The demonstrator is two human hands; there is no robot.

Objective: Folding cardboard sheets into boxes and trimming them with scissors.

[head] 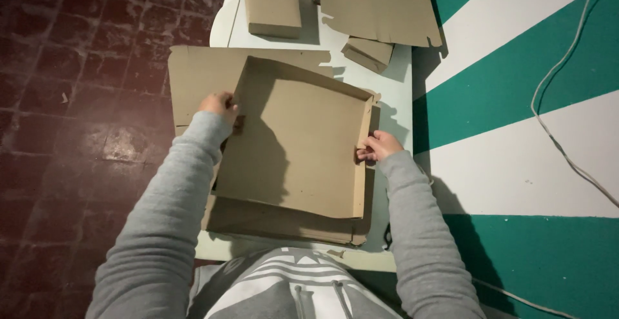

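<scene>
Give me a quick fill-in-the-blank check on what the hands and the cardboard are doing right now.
1. Both hands hold a shallow tray made of ____.
2. The left hand grips the tray's ____ wall, and the right hand pinches the opposite wall.
3. The tray rests on flat cardboard sheets lying on a ____ table.
4. Both sleeves are ____.

Missing words: cardboard; left; white; grey

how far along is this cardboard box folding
Partly done. The shallow cardboard box has its far and right walls standing. In hand: the left hand grips its left edge, the right hand pinches the right wall. Left: the near side looks still flat, and more flat cardboard sheets lie on the white table.
</scene>
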